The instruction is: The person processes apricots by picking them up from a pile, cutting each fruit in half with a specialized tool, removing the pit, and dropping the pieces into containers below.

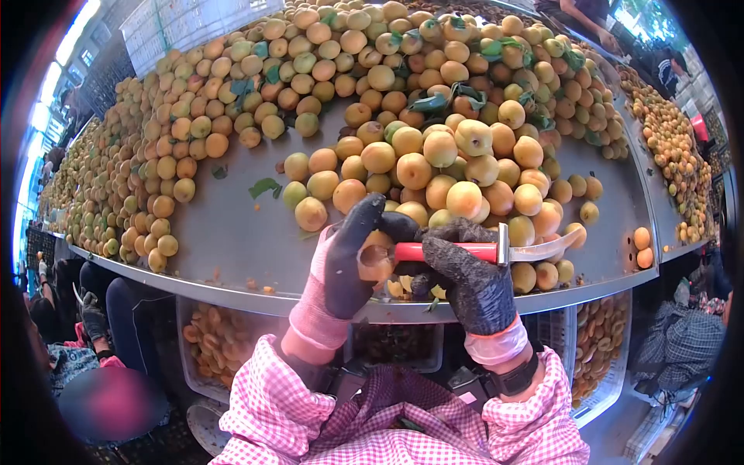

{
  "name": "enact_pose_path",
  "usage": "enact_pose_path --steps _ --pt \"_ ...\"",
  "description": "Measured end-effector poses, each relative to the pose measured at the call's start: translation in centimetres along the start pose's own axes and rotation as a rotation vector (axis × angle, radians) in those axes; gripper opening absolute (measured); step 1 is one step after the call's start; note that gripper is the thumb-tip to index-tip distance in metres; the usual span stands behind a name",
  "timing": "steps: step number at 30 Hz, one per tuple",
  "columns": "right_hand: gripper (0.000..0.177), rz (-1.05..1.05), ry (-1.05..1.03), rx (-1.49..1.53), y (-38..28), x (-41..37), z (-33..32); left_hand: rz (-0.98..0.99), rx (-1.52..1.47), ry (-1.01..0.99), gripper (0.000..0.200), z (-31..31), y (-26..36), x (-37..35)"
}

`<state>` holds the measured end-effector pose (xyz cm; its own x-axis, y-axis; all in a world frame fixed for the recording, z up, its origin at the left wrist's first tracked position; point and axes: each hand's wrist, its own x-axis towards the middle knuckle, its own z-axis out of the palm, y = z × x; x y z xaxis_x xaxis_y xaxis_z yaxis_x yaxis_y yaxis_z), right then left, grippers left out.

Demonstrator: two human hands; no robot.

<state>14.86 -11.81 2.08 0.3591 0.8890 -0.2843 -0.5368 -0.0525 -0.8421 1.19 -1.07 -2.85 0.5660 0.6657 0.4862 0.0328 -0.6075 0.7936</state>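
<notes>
My left hand (346, 267), in a black-and-pink glove, is closed around an apricot (375, 263) near the table's front edge. The apricot looks wet and partly opened, though the fingers hide much of it. In a dark glove, my right hand (473, 283) grips a knife by its red handle (457, 252). Its curved blade (549, 246) points right, away from the held apricot, and the handle's other end is beside that fruit. A heap of whole apricots (442, 147) lies just beyond both hands on the metal table (232, 194).
Below the table edge stand crates of halved apricots, a left crate (186, 353) and a right crate (620, 364). A white crate (167, 35) sits at the back left. Green leaves (266, 187) lie about. Other people work at both sides, one gloved hand (93, 318) at left.
</notes>
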Motion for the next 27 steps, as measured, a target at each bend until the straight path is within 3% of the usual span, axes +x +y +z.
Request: enact_pose_path --steps 2,6,8,11,12,13,14,16,17,19,20,24,26,27 --pt "0.022 0.029 -0.001 0.116 0.6 0.2 -1.0 -0.077 0.170 -0.066 0.060 -0.4 0.7 -0.1" --pt "0.021 0.137 -0.057 0.220 0.9 0.2 -1.8 -0.022 0.192 -0.018 0.060 -0.1 0.5 0.2" --pt "0.020 0.195 -0.006 0.188 0.7 0.1 -1.3 -0.464 -0.059 -0.090 0.039 -0.4 1.9 0.9" --pt "0.016 -0.171 -0.047 -0.294 2.6 -0.4 -0.3 -0.305 -0.105 0.093 0.026 1.6 -1.1 -0.2" --pt "0.017 -0.480 -0.186 -0.708 2.3 -0.3 0.2 -0.284 -0.040 0.172 0.029 2.5 -2.5 -0.4" --pt "0.020 -0.860 -0.210 -1.063 2.0 -0.2 0.6 -0.555 -0.125 0.159 0.027 1.9 -0.8 0.6" --pt "0.020 -0.784 -0.158 -1.099 1.8 -1.1 1.8 -0.827 -0.204 0.158 0.026 1.4 0.9 1.5" --pt "0.028 -0.676 -0.101 -1.089 2.0 -1.8 2.5 -0.907 -0.578 0.345 0.029 1.9 -2.1 0.8" --pt "0.035 -0.644 -0.098 -1.048 2.4 -1.6 2.1 -0.817 -0.509 0.339 0.029 1.7 -2.2 0.6" --pt "0.033 -0.530 -0.073 -0.699 2.1 -1.8 1.5 -0.639 -0.364 0.339 0.030 1.3 -2.4 0.3" --pt "0.032 -0.468 -0.072 -0.531 1.8 -1.9 1.1 -0.434 0.027 0.289 0.027 1.1 -2.8 0.1" --pt "0.029 -0.591 -0.137 -0.780 0.9 -0.8 -0.2 -0.318 0.271 0.235 0.015 1.1 -2.2 0.3" --pt "0.031 -0.473 -0.221 -0.716 1.7 -1.2 0.1 -0.512 -0.038 0.292 0.022 1.3 -0.4 0.7" --pt "0.033 -0.577 -0.226 -0.783 2.7 -1.0 0.2 -0.605 -0.186 0.342 0.026 1.5 0.5 0.8"
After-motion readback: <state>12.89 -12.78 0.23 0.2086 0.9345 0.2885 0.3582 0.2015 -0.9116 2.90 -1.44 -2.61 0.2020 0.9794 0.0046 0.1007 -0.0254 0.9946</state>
